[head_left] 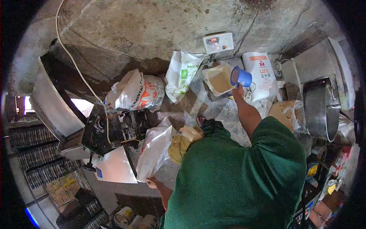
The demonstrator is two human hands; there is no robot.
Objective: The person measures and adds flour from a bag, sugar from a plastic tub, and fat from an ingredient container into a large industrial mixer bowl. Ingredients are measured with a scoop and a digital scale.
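Right hand (238, 91) gripping blue cup (241, 77), tipping over bag of powder (219, 79) on scale (218, 42). Pouring slowly, watching readout. Left hand: hidden, cannot tell.

Glossy blue plastic cup (241, 77), shiny metal pot (320, 108), rough concrete floor (152, 26).

A scale (218, 42) stands against the wall, with a bag of powder (219, 79) on its pan just below the display. A cup (241, 77) sits just right of that bag. Sacks (135, 91) lie on the floor to the left, and a metal pot (320, 108) stands far right.
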